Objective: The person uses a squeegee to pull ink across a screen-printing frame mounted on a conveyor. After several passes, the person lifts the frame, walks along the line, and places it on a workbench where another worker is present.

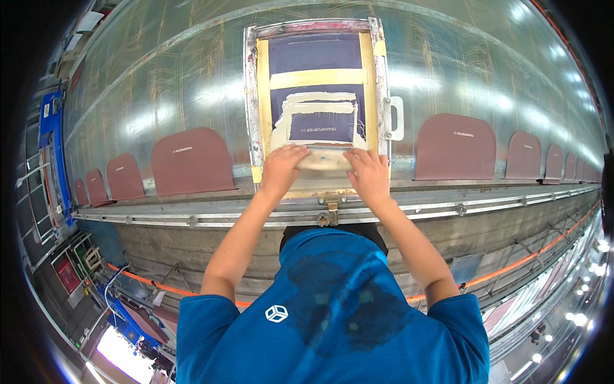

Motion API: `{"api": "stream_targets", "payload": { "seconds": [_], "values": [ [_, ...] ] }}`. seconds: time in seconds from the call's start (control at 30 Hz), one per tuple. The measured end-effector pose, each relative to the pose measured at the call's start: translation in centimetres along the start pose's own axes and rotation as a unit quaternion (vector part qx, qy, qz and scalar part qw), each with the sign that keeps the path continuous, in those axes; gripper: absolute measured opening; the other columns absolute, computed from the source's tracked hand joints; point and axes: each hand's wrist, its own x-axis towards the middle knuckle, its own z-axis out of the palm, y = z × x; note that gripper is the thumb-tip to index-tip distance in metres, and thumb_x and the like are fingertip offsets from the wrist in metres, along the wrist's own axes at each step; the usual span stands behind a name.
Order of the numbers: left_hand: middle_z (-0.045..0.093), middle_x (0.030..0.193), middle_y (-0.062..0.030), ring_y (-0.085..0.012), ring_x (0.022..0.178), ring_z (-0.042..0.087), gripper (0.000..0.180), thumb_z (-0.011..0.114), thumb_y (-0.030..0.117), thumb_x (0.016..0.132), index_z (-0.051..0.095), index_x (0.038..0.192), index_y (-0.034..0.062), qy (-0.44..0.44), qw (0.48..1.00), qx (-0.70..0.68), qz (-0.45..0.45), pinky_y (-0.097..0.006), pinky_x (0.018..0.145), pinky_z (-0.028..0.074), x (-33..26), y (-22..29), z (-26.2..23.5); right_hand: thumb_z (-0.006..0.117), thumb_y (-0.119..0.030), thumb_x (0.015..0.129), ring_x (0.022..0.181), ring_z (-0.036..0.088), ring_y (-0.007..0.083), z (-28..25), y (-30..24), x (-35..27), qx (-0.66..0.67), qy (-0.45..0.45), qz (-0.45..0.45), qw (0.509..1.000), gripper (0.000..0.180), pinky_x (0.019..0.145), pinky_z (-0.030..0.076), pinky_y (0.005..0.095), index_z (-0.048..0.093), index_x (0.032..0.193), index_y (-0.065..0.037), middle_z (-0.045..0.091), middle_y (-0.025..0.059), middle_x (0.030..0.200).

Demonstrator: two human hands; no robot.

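A metal-framed printing screen point(252, 96) with a dark blue mesh and yellow tape borders lies on the long glass table in front of me. Pale cream ink is smeared across its lower half. Both my hands grip a wide squeegee point(323, 158) at the screen's near edge. My left hand point(281, 164) holds its left end and my right hand point(368, 171) holds its right end. The blade is pressed onto the mesh.
Maroon fabric pieces point(192, 160) with small white prints lie in a row along the table, left and right point(455, 147) of the screen. A metal rail point(192, 214) with a clamp point(330, 210) runs along the near edge. Blue machinery point(51, 128) stands far left.
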Motion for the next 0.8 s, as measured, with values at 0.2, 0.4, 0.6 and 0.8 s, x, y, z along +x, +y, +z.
{"api": "stream_targets", "payload": {
  "seconds": [0.2,0.4,0.6,0.8],
  "values": [
    [0.072,0.115,-0.0076,-0.0283,0.104,0.068,0.047,0.066,-0.003,0.067,0.074,0.11,0.0131,0.001,0.999,-0.036,-0.034,-0.038,0.09,0.054,10.2,-2.2,-3.2,0.075,-0.01,0.073,0.103,0.056,0.0213,-1.7,3.1,8.9,-0.034,0.076,-0.005,0.997,0.048,0.087,0.039,0.0403,0.067,0.119,-0.017,0.068,-0.0018,0.116],
    [0.072,0.114,-0.0069,-0.0281,0.108,0.067,0.043,0.066,-0.003,0.068,0.073,0.108,0.0104,0.002,1.0,-0.006,-0.016,-0.039,0.093,0.053,3.7,-2.1,-0.6,0.075,-0.008,0.073,0.104,0.057,0.022,0.3,0.9,2.6,-0.005,0.031,0.011,0.999,0.052,0.087,0.04,0.0398,0.065,0.123,-0.016,0.066,-0.0007,0.12],
    [0.072,0.114,-0.0071,-0.0275,0.106,0.067,0.041,0.068,-0.002,0.069,0.074,0.108,0.0106,-0.024,0.999,-0.029,-0.01,-0.039,0.092,0.054,1.9,-1.3,-1.1,0.076,-0.01,0.071,0.102,0.057,0.0217,-0.2,0.3,1.8,0.008,0.035,-0.001,0.999,0.046,0.086,0.041,0.0397,0.068,0.116,-0.014,0.066,-0.0003,0.12],
    [0.072,0.111,-0.0089,-0.0324,0.1,0.068,0.038,0.067,0.003,0.073,0.074,0.11,0.0115,-0.058,0.995,-0.023,-0.075,-0.04,0.087,0.055,10.9,-3.1,-2.6,0.074,-0.009,0.072,0.101,0.057,0.0225,-0.7,3.6,9.5,0.013,0.07,-0.006,0.997,0.042,0.086,0.042,0.0398,0.068,0.114,-0.014,0.066,-0.0002,0.12]
  ]
}}
